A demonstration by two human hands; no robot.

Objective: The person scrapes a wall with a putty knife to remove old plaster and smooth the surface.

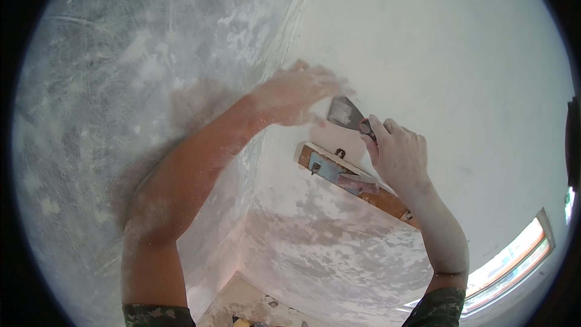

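My left hand reaches across the corner between two walls, blurred by motion. Its fingers stretch toward the pale wall, the thumb stands apart, and nothing shows in its grasp; whether it touches the wall I cannot tell. To its right, my right hand grips the dark handle of a putty knife. The triangular metal blade carries a whitish smear and points up and left, close to my left fingertips. Pale dust coats my right hand and forearm.
Below my hands, a wooden board with metal fittings and a light-blue patch slants along the pale wall. Patchy grey plaster covers the left wall. A bright window sits at lower right. Several small, unclear items lie on the floor.
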